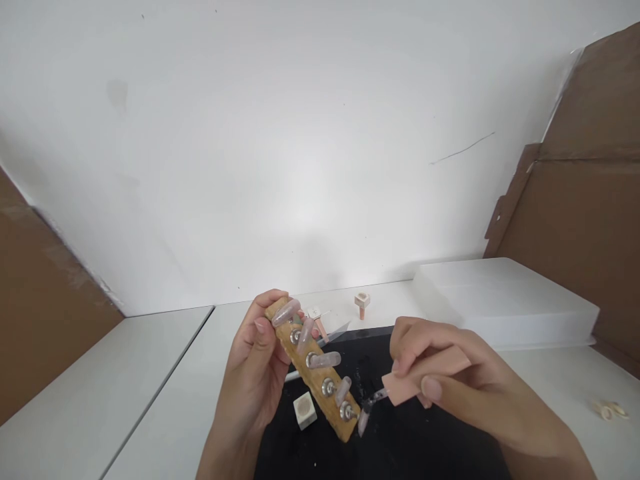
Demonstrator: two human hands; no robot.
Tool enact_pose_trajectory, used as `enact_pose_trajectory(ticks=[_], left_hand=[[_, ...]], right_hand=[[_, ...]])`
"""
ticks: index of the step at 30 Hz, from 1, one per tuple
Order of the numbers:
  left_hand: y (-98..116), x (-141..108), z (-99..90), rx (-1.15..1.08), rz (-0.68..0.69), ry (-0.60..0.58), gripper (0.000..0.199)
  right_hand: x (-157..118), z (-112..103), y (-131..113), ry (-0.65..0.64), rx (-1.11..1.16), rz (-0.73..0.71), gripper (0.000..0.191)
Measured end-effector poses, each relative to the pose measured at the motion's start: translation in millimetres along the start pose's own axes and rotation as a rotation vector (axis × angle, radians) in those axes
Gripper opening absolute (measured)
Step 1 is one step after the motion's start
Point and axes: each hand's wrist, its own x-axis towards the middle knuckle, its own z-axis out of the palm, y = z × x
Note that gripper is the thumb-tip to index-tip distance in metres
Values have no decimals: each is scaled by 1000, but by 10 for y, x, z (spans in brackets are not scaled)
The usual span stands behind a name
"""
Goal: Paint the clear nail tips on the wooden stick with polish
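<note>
Here's my left hand (pixel 253 367), fingers and thumb closed around the upper end of a wooden strip (pixel 312 377), which slants down toward my right hand. Five pale nail tips (pixel 325 361) ride along it, with round metal mounts (pixel 329 387) under them. Over on the other side, my right hand (pixel 440 373) pinches a pink brush handle (pixel 403 389) between thumb and fingers, and its dark brush end (pixel 369 404) is right at the lowest tip; it looks like contact, but it's too small for me to swear to. A white cube (pixel 305 411) sits just below the left hand's grip, on the black mat (pixel 395 447) under both hands. Beyond them stands a pink-stemmed piece (pixel 362 305); past the right hand, a translucent box (pixel 505 300).
</note>
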Motion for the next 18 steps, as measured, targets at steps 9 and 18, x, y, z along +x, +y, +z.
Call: enact_pose_trajectory(ticks=[9,18], left_hand=[[-18,21,-38,7,6,30,36],[8,37,47,-23,-1,36,36]], right_hand=[[-48,-1,-4,1,6,-30,14],[-14,70,-8,-44,33,-8,12]])
